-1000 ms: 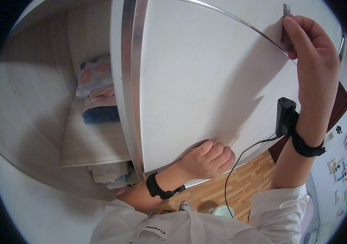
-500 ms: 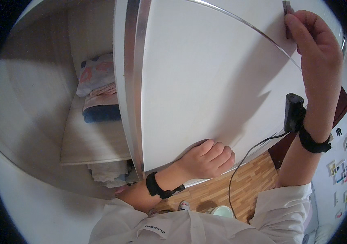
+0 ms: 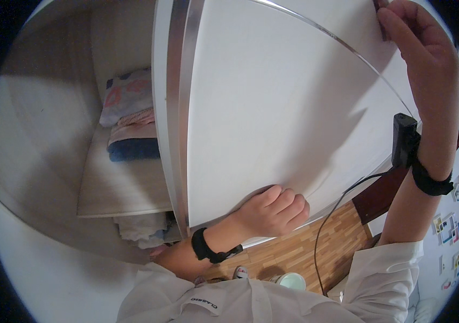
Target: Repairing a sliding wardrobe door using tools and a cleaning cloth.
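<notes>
My right hand [image 3: 420,43] is raised at the upper right. Its thumb and fingers pinch a thin, dark brown strip-like item [image 3: 384,24] against the white panel [image 3: 261,97]; what kind of thing it is I cannot make out. Lower down, my left hand [image 3: 275,210] is curled into a fist beside the panel's lower part. Nothing shows sticking out of that fist, and its palm is hidden. A curved chrome trim line [image 3: 342,43] crosses the panel below my right hand. Silver metal framing [image 3: 178,107] runs along the panel's left edge.
Left of the frame is an open cupboard with a pale shelf [image 3: 121,194], folded cloths [image 3: 132,124] and more fabric [image 3: 140,226] below. A pale green bucket [image 3: 292,280] stands on the wooden floor [image 3: 294,253]. A black cable [image 3: 318,245] hangs from the device on my right wrist.
My right hand has moved up and slightly right with the dark strip still pinched, and its forearm and cable have shifted right. My left hand stays almost in place.
</notes>
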A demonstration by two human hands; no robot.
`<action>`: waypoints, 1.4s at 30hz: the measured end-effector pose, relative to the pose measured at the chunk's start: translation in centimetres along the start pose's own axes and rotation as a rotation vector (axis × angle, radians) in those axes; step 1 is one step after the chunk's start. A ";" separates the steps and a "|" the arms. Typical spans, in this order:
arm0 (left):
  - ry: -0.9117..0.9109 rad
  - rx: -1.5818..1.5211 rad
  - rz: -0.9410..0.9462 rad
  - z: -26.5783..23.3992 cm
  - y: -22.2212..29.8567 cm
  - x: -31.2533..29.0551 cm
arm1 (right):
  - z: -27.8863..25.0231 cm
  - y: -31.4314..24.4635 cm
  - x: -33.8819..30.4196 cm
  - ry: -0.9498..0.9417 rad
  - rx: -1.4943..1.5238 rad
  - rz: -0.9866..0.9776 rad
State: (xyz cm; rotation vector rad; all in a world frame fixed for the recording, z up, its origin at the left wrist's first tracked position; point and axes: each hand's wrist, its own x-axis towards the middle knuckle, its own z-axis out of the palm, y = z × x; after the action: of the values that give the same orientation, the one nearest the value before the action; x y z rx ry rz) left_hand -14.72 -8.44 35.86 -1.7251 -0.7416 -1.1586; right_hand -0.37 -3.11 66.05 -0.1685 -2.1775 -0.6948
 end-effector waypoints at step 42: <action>-0.252 -0.098 -0.095 -9.3 -5.3 10.2 | 8.4 -2.7 -23.2 0.689 0.653 0.670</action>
State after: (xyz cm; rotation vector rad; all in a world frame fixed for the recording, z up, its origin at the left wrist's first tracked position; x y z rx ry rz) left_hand -18.84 -14.74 48.58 -1.9594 -0.9408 -1.0669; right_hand 8.11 1.70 43.23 -0.2481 -1.4365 0.3185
